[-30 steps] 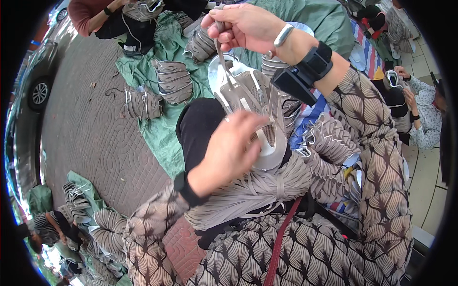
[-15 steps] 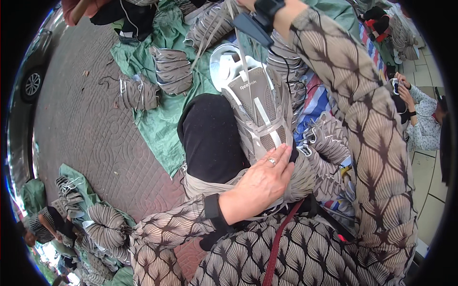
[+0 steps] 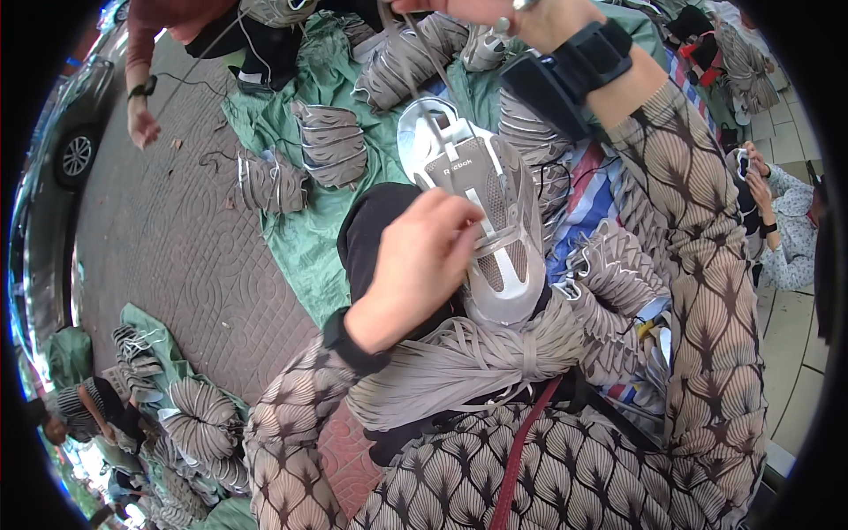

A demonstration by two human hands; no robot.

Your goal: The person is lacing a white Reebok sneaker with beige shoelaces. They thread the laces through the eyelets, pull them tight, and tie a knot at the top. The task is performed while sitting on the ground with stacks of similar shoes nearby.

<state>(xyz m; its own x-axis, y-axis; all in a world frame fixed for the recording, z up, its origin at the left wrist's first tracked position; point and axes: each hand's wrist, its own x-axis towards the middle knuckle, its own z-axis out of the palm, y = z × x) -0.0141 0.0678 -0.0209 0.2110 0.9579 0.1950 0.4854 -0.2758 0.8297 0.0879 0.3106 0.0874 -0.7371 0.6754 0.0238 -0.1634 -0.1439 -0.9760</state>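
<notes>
A grey mesh shoe upper point(image 3: 503, 265) with white strips and a white collar lies across my lap, toe towards me. My left hand point(image 3: 424, 256) is over its left side with the fingers curled in; what they pinch, if anything, is hidden. At the top edge, my right hand point(image 3: 517, 18) is closed on a flat grey shoelace point(image 3: 415, 66). The lace hangs in a loop towards the upper's collar. Closer to me, a thick bundle of loose grey laces point(image 3: 442, 367), bound at one place, rests on my lap.
Stacks of nested grey shoe uppers point(image 3: 331, 146) lie on a green sheet point(image 3: 300, 247) ahead. More stacks point(image 3: 618, 265) sit at my right by a striped sheet point(image 3: 574, 216). Another person's hand point(image 3: 141, 124) reaches in at far left; a second person point(image 3: 782, 212) sits at right.
My left hand has lifted from the toe and moved left and up along the upper, its fingers now curled. My right hand has come lower into view with the lace.
</notes>
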